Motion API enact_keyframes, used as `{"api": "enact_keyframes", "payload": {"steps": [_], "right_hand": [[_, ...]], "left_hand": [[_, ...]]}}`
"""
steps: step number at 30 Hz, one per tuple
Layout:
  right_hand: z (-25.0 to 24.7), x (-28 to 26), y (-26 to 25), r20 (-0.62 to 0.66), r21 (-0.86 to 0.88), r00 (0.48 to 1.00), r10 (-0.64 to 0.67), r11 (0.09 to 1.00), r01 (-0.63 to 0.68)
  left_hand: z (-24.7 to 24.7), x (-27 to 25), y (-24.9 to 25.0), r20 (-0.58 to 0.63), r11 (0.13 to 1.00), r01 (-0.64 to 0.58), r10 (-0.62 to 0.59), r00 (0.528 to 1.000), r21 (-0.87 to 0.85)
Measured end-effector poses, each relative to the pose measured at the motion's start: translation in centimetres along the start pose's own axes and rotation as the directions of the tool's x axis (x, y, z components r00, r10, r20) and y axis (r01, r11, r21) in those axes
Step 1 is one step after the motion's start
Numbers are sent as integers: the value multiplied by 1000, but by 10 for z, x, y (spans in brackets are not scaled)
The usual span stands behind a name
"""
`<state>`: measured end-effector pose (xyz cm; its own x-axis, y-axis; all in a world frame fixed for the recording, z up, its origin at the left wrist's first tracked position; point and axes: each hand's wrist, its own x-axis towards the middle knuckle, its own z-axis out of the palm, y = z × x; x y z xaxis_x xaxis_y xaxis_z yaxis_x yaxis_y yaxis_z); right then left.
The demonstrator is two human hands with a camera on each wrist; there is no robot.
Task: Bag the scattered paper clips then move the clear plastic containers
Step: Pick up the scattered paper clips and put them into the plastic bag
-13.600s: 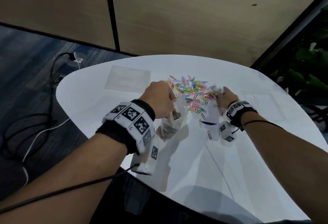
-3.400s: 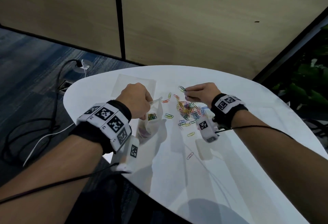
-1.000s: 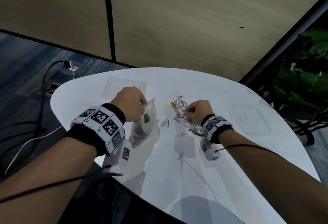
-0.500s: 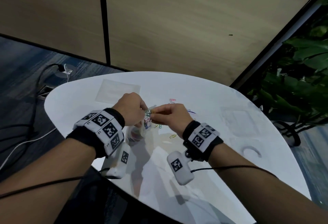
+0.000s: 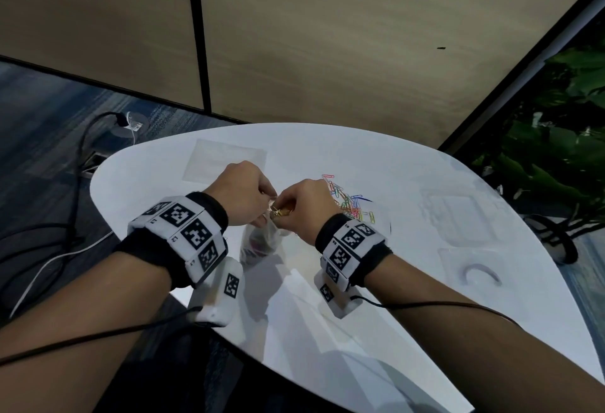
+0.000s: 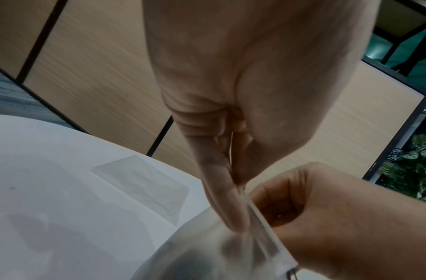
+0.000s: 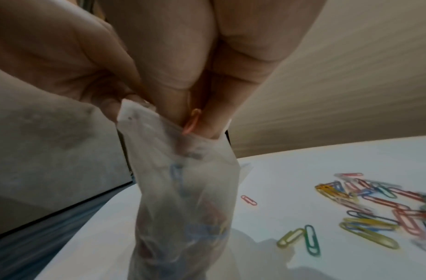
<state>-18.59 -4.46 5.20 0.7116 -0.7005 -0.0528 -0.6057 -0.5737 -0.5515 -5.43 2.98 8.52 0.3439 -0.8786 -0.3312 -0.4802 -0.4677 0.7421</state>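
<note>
White table [image 5: 327, 330], blurred clips [image 7: 365, 204], right hand [image 5: 304, 206] fingertips hidden inside bag [image 7: 183, 199]

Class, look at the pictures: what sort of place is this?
Probably an office or meeting area: a white table with coloured paper clips, wood-look wall panels, blue carpet with a floor socket, and a leafy plant.

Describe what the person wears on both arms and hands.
Both forearms are bare, with no sleeves or gloves. The left hand and right hand each sit beyond a black wristband wrapped in white panels printed with black square markers. A small white marker-tagged camera unit hangs under each wrist, trailing a thin black cable.
</note>
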Motion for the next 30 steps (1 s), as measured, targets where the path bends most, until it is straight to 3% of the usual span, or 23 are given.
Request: {"api": "enact_keyframes", "payload": {"steps": [3, 6, 9, 12, 13, 15, 17, 20, 24, 27, 30], "right_hand": [[4, 4, -6, 55, -40, 998, -33, 999, 35], [1, 7, -14, 187, -63, 979, -86, 993, 100], [-11, 9, -14, 204, 245, 976, -72, 969, 20], [-20, 23, 5, 46, 484, 997, 69, 871, -83], [-19, 29, 16, 6, 445, 994, 107, 890, -99], [-10, 39, 40, 13, 185, 992, 127, 974, -127], [8, 44, 56, 116, -50, 987, 109, 993, -104], [42, 44, 59, 311, -219, 949, 39, 975, 31], [69, 32, 60, 429, -397, 901, -69, 881, 256], [65, -2, 77, 531, -558, 837, -131, 689, 462], [46, -27, 108, 510, -647, 851, -126, 595, 476]], "left_hand": [[-4, -1, -5, -6, 1000, 5, -5, 1000, 10], [-10, -3, -9, -24, 1000, 24, -23, 999, 7], [-16, -4, -10, -58, 998, 62, -62, 996, -3], [-23, -1, -17, -99, 995, 103, -102, 990, 6], [-26, 1, -20, -112, 993, 116, -114, 987, 14], [-32, 3, -24, -133, 989, 143, -139, 981, 24], [-38, 4, -27, -149, 986, 162, -156, 976, 26], [-41, 4, -27, -155, 985, 168, -160, 975, 42], [-38, 6, -26, -139, 985, 160, -150, 979, 61], [-35, 6, -21, -122, 985, 161, -153, 981, 57], [-30, 3, -15, -110, 986, 159, -153, 982, 56]]}}
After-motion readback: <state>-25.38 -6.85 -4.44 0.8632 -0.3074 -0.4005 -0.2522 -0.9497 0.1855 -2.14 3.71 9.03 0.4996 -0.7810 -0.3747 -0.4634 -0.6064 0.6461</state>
